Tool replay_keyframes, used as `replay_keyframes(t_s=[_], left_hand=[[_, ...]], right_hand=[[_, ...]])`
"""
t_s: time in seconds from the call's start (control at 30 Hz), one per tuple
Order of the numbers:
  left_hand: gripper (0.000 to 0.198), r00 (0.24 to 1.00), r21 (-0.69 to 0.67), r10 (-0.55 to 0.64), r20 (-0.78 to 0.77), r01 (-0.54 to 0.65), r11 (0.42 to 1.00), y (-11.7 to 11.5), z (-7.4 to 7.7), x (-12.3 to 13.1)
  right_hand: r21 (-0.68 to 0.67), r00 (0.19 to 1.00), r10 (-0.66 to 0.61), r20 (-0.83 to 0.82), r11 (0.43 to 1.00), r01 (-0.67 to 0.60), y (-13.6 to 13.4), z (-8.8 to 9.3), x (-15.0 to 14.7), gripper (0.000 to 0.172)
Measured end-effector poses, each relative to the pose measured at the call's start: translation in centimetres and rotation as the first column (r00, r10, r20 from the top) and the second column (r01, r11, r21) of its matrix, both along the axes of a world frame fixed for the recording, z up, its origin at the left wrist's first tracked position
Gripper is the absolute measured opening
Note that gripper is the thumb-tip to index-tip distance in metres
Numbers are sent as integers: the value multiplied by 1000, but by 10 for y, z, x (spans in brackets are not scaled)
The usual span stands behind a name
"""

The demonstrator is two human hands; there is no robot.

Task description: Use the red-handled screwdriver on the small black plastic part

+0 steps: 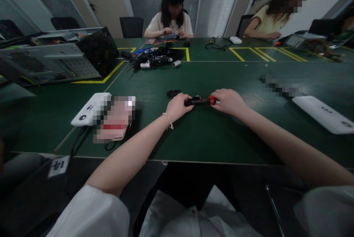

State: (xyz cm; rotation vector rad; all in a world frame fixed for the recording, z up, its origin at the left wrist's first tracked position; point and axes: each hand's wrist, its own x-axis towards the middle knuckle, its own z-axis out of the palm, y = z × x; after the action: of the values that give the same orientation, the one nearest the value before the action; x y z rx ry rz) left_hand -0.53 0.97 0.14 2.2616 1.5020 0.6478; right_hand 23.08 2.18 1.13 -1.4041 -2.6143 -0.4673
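Note:
My left hand [178, 108], with a bracelet at the wrist, has its fingers closed round a small black plastic-looking part [190, 101]. Red-handled pliers [212, 100] are in my right hand [228, 100], their dark jaws reaching left to the black part. Whether the jaws grip it or only touch it I cannot tell. Just behind my left hand, another small black piece [173, 92] lies on the green table [210, 137]. My fingers partly hide both the part and the plier handles.
To the left lie a white power bank [91, 110] and a pink-backed phone [117, 119]; another white power bank [323, 113] is at right. An open computer case [63, 58] stands back left, near tangled black cables and a drill [135, 62]. Two people sit across.

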Motion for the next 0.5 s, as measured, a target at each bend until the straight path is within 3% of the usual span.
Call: replay_keyframes(t_s=[0.5], left_hand=[[31,1000,16,-1,-4,1,1000,1,-1,1]], right_hand=[[-45,1000,-21,-8,999,21,1,0,0,30]])
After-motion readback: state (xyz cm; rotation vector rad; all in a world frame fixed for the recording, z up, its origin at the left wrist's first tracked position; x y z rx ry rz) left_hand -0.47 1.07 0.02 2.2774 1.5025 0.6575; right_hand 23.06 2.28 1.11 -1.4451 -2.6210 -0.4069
